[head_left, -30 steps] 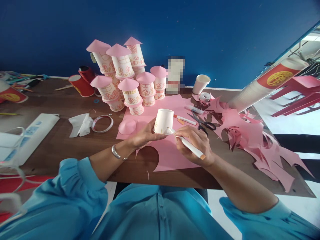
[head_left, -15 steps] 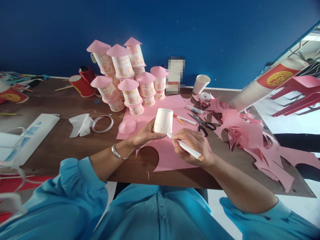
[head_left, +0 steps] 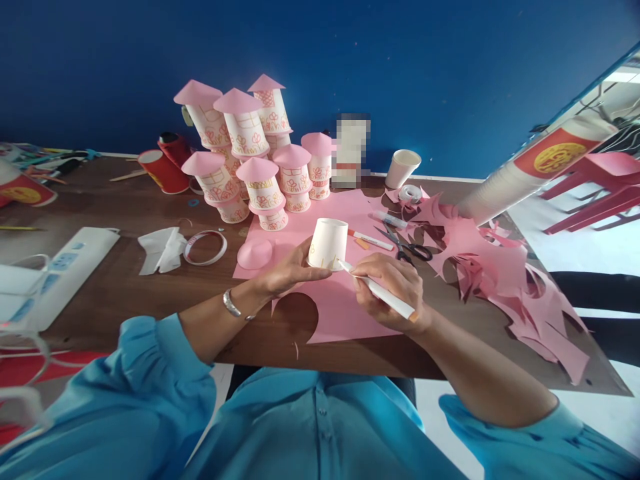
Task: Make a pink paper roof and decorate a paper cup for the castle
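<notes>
My left hand [head_left: 293, 270] is closed around the lower left of a white paper cup [head_left: 330, 239], held upside down and slightly tilted. Thin yellow-orange lines mark the cup near its rim. In my right hand [head_left: 390, 287] is a white marker pen [head_left: 385, 297] with an orange end, its tip against the cup's lower right side. Behind the cup stand several paper-cup towers [head_left: 260, 192] with pink cone roofs and drawn flowers. A loose pink cone [head_left: 255, 253] lies left of the cup. Beyond my right hand are a capped marker [head_left: 373, 240] and an orange pen cap [head_left: 362, 243].
Pink paper [head_left: 345, 320] covers the table below my hands. Black-handled scissors [head_left: 410, 248], pink scraps [head_left: 493, 260] and a long stack of cups [head_left: 530, 170] are on the right. A tape roll [head_left: 205, 248] and a white power strip [head_left: 70, 273] lie left.
My right hand and the marker have shifted a little to the right along the cup's rim. The cup has moved slightly right, and another short line shows on it.
</notes>
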### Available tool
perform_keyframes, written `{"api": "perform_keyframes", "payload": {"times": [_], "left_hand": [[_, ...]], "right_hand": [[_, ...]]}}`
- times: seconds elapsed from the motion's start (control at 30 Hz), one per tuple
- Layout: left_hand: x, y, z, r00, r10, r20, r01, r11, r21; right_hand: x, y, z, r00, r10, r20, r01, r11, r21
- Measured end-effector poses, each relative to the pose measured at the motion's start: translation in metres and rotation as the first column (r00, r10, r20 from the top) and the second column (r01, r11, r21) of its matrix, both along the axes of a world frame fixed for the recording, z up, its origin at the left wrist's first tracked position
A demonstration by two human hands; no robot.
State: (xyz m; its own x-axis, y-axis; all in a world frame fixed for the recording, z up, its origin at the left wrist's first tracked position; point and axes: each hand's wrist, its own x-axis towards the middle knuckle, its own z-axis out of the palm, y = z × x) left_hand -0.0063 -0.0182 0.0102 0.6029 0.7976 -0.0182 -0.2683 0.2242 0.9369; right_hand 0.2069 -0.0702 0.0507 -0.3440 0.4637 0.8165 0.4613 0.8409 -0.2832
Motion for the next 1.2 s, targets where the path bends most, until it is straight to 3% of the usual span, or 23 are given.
{"api": "perform_keyframes", "payload": {"times": [0.53,1.2], "left_hand": [[-0.002,0.002,-0.006,0.998,-0.053,0.028,0.052,0.998,0.04],[-0.001,0.001,0.007,0.998,-0.067,-0.006,0.067,0.997,0.049]], "right_hand": [[0.0,0.001,0.0,0.999,-0.019,0.026,0.018,0.999,0.03],[0.001,0.001,-0.004,1.0,-0.011,0.022,0.01,0.999,0.032]]}}
